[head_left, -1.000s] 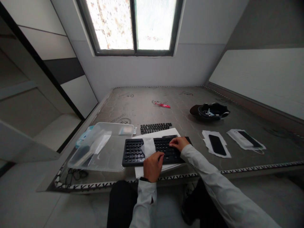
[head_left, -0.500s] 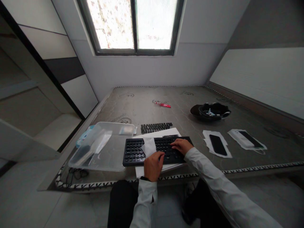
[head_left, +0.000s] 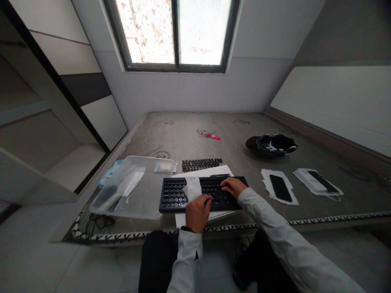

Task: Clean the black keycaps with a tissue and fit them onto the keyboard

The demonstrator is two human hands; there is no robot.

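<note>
The keyboard (head_left: 210, 191) lies partly over a white sheet (head_left: 225, 169) on the mattress (head_left: 235, 160); I judge it light, stiff and smooth, best taken by its short ends. My left grip (head_left: 197, 212) curls at the near edge beside soft tissue (head_left: 193, 187), my right grip (head_left: 232, 187) bends over the keys (head_left: 174, 192); whether either clamps anything, I cannot tell. Key lettering and mattress prints (head_left: 161, 155) are unreadable.

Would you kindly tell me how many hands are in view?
2: the left hand by the white tissue at the near edge of the black keyboard, the right hand over its right half. No others show.
</note>
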